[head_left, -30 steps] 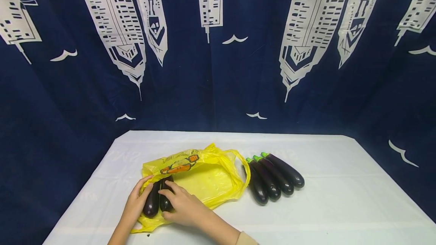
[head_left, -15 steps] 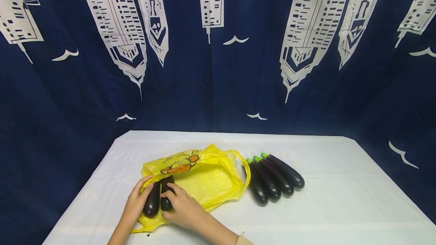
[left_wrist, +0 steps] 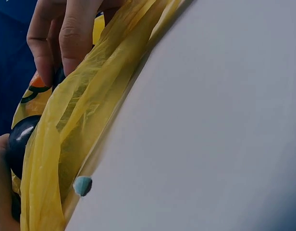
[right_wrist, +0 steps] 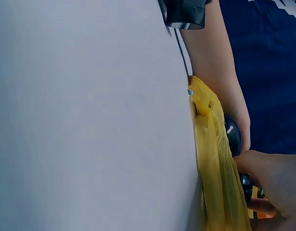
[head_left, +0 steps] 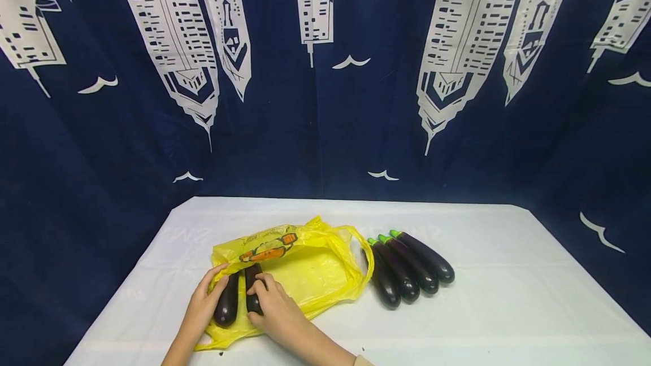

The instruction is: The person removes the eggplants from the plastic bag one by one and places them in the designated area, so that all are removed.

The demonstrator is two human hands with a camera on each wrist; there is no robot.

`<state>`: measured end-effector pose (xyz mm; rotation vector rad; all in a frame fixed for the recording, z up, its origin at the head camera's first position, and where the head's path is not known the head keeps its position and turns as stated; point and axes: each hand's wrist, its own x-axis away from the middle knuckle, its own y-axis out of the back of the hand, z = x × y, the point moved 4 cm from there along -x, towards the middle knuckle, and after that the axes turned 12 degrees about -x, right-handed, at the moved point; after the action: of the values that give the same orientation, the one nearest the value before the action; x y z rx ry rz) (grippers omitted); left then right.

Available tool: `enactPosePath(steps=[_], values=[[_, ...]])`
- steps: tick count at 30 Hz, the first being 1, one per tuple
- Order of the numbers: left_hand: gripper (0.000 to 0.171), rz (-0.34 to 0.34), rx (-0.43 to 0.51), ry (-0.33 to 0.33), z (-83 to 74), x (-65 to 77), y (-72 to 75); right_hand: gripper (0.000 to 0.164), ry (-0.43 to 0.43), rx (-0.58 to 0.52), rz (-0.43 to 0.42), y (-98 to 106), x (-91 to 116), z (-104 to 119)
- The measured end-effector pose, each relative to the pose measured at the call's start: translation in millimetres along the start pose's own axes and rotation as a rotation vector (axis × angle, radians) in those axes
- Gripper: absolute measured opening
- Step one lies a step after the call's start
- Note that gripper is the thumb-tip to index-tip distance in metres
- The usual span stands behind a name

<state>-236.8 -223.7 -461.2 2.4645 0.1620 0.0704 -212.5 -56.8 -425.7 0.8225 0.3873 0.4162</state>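
A yellow plastic bag (head_left: 315,275) lies on its side with its mouth towards me. Two dark eggplants are partly inside, their far ends under the bag's printed upper layer. My left hand (head_left: 202,303) holds the bag's rim, fingers at the edge and thumb beside the left eggplant (head_left: 226,304). With curled fingers and thumb, my right hand (head_left: 280,309) grips the other eggplant (head_left: 252,283), a gap now between the two. In the right wrist view the right hand (right_wrist: 277,180) partly covers its eggplant, and the bag hides more.
To the right of the bag, several eggplants (head_left: 402,270) with green stem ends lie side by side on the white table (head_left: 508,298). A small pale bit (left_wrist: 82,186) sits by the bag's near edge. Behind the table hangs a dark blue printed cloth (head_left: 315,129).
My right hand has shifted slightly right with its eggplant, widening the gap to the left one. The left hand and the bag stay nearly in place.
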Motion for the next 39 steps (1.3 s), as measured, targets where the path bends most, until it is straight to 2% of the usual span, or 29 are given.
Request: enactPosePath(steps=[11, 18, 25, 33, 39], values=[[0.054, -0.018, -0.012, -0.021, 0.8, -0.4, -0.2, 0.038, -0.016, -0.027, 0.043, 9.3, 4.2, -2.8], [0.055, -0.01, -0.01, -0.01, 0.5, 0.1, -0.3, 0.04, -0.016, -0.017, 0.082, 14.8, 9.7, -4.3], [0.056, -0.01, -0.013, -0.01, 0.4, 0.2, 0.0, 0.039, 0.041, 0.033, 0.081, 21.9, 17.6, -4.6], [0.056, -0.003, -0.007, -0.009, -0.5, 0.4, 0.0, 0.04, 0.052, 0.015, 0.092, 30.5, 24.9, -5.9], [0.058, -0.001, -0.016, 0.004, 0.2, 0.5, 0.1, 0.041, 0.03, -0.008, 0.124, 36.0, 30.1, -7.7]])
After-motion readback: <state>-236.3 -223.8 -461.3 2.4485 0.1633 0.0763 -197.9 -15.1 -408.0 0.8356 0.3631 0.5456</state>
